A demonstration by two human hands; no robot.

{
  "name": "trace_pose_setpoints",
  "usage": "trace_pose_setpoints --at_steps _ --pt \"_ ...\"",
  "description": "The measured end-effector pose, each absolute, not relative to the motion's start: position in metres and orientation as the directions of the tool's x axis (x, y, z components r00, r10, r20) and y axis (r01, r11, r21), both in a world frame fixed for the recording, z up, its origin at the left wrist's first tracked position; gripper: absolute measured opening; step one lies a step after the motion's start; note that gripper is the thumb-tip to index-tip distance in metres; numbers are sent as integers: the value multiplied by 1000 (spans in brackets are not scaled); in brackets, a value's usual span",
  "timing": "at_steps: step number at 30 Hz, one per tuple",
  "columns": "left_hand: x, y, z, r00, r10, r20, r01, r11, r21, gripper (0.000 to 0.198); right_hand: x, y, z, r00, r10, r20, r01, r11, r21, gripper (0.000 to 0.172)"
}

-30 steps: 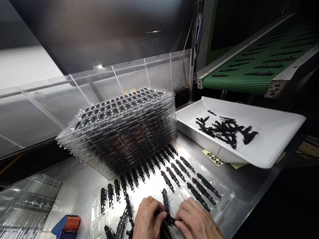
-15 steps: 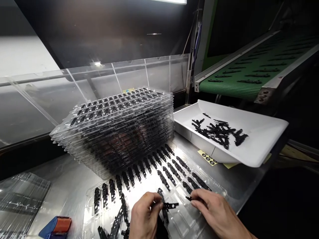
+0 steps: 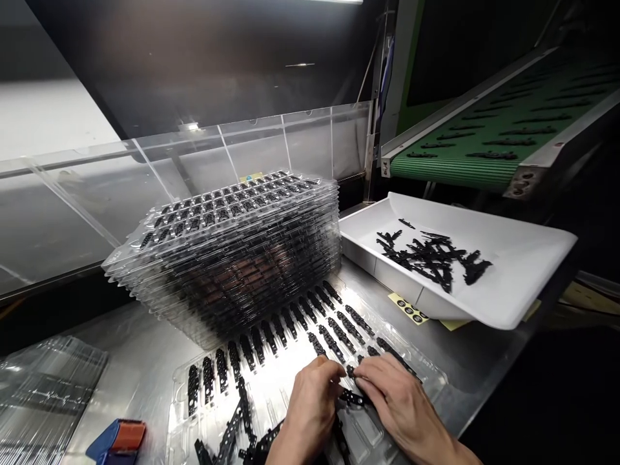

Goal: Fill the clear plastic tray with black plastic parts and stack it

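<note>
Two hands: both are working low over a clear moulded plastic tray [image 3: 227, 413] lying flat on the brushed steel bench [image 3: 145, 361], close to the person's body so each pocket is within reach.
Left hand [image 3: 310, 403]: fingers are curling narrowly, tips pressing down beside a small black plastic clip [image 3: 352, 398] sitting on the tray's near row; whether it is actually pinching the clip cannot be told.
Right hand [image 3: 397, 400]: fingers are bending narrow, fingertips meeting the same clip from the other side, touching it against the tray.
Loose clips [image 3: 237, 420]: several are lying unseated across the tray's near left pockets, just beside the left hand.
Seated rows [image 3: 290, 323]: black clips are sitting upright in their pockets along the tray's far side, lined up in order.
Blue-and-orange tool [image 3: 119, 440]: it is resting on the bench at lower left, well apart from both hands.
Filled stack [image 3: 227, 252]: clear trays loaded with clips are piling up behind the working tray, against the clear acrylic guard [image 3: 271, 139].
White bin [image 3: 513, 297]: tilted toward the bench, it is holding a heap of black clips [image 3: 431, 255] beneath the green conveyor belt [image 3: 498, 135].
</note>
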State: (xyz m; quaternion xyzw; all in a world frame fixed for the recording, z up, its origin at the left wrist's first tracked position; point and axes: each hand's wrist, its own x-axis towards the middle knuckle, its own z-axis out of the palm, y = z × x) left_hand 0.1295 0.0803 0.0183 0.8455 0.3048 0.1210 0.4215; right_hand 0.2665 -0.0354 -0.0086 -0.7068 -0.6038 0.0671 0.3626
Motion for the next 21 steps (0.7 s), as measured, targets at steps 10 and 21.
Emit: trace_pose_setpoints --at_steps 10,21 --pt "109 82 -5 710 704 -8 371 -365 854 14 258 -49 -17 190 789 584 903 93 -420 26" --pt "120 81 13 839 545 14 431 -679 594 37 243 -55 -10 61 948 314 951 39 -305 14"
